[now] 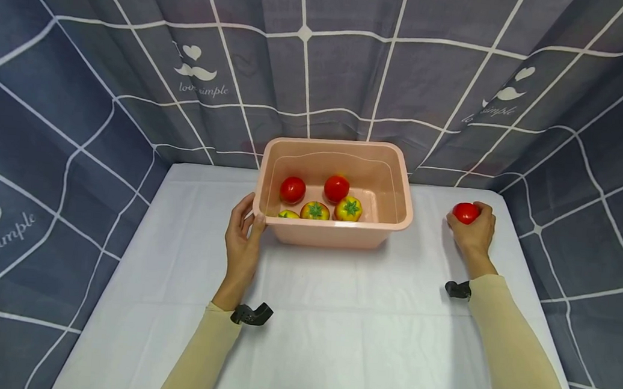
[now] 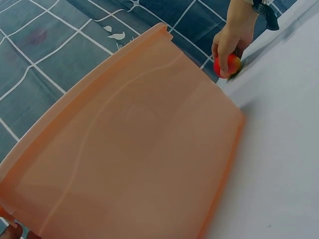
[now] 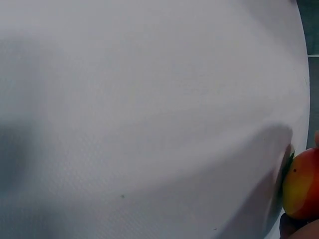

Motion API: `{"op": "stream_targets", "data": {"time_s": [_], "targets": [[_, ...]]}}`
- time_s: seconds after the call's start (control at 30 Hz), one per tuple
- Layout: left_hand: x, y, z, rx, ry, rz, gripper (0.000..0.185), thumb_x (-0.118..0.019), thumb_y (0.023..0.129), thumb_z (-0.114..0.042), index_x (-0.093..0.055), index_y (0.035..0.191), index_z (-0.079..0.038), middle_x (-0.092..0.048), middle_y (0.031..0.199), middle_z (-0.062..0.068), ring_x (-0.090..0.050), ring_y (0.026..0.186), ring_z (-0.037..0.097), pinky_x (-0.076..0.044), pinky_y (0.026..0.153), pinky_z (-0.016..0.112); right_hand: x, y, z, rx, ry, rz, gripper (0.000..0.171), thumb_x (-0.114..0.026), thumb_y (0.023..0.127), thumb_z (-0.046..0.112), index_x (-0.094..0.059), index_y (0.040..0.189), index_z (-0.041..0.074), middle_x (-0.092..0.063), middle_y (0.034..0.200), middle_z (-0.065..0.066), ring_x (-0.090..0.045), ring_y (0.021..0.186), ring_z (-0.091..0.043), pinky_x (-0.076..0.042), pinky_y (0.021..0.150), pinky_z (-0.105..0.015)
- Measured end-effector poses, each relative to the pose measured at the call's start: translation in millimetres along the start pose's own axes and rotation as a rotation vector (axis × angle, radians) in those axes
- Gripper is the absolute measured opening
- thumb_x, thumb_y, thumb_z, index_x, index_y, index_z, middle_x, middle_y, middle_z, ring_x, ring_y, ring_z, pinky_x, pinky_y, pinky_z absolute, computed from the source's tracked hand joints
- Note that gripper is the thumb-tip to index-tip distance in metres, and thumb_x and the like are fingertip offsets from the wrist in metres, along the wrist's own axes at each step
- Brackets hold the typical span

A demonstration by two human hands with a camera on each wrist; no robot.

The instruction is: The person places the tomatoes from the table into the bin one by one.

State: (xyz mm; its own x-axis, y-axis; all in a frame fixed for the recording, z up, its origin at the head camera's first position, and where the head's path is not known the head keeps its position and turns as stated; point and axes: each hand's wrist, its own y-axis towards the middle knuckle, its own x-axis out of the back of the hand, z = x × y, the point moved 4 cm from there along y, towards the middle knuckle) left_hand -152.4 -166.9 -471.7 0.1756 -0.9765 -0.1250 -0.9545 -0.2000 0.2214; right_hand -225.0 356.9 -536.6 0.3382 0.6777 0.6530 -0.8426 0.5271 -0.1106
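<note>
Both hands work: my left hand [image 1: 243,235] grips the pink tub's [image 1: 336,235] near-left corner, my right hand [image 1: 474,233] cups a red tomato [image 1: 466,212]; only the head view shows five tomatoes inside.

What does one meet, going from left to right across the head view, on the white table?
Left hand gripping the tub's corner → pink tub holding tomatoes → red tomato held in the right hand.
</note>
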Motion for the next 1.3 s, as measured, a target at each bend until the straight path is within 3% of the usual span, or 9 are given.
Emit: {"op": "stream_targets", "data": {"time_s": [0.27, 0.47, 0.77, 1.3], "targets": [[-0.2, 0.8, 0.6, -0.007, 0.003, 0.001, 0.054, -0.064, 0.109, -0.013, -0.047, 0.161, -0.016, -0.048, 0.162, 0.008, -0.054, 0.147, 0.04, -0.058, 0.109, 0.022, 5.8, -6.0, 9.8, 0.048, 0.024, -0.008, 0.084, -0.072, 0.099, 0.032, -0.027, 0.167, 0.011, -0.033, 0.17, -0.022, -0.034, 0.16, -0.042, -0.038, 0.13, -0.066], [-0.4, 1.1, -0.6, -0.002, 0.007, -0.004, 0.054, -0.064, 0.109, -0.012, -0.048, 0.16, -0.017, -0.049, 0.161, 0.005, -0.054, 0.147, 0.039, -0.058, 0.108, 0.021, 10.8, -14.4, 27.2, 0.145, 0.068, -0.034, 0.08, -0.074, 0.096, 0.031, -0.035, 0.163, 0.01, -0.041, 0.166, -0.022, -0.04, 0.156, -0.041, -0.04, 0.129, -0.065], [-0.9, 0.1, -1.3, 0.01, 0.004, -0.005, 0.053, -0.065, 0.109, -0.015, -0.048, 0.16, -0.018, -0.05, 0.161, 0.004, -0.054, 0.146, 0.038, -0.058, 0.109, 0.021, 19.2, -34.8, 74.6, 0.322, 0.16, -0.084, 0.077, -0.082, 0.091, 0.026, -0.045, 0.156, 0.009, -0.052, 0.159, -0.017, -0.048, 0.149, -0.036, -0.047, 0.124, -0.063], [0.3, 1.7, -0.3, -0.005, 0.016, -0.001, 0.054, -0.063, 0.109, -0.012, -0.047, 0.161, -0.015, -0.049, 0.163, 0.005, -0.055, 0.145, 0.037, -0.059, 0.108, 0.02, 22.5, -72.9, 156.9, 0.576, 0.306, -0.014, 0.072, -0.084, 0.092, 0.021, -0.049, 0.154, 0.012, -0.055, 0.157, -0.009, -0.057, 0.142, -0.029, -0.051, 0.125, -0.042]]}}
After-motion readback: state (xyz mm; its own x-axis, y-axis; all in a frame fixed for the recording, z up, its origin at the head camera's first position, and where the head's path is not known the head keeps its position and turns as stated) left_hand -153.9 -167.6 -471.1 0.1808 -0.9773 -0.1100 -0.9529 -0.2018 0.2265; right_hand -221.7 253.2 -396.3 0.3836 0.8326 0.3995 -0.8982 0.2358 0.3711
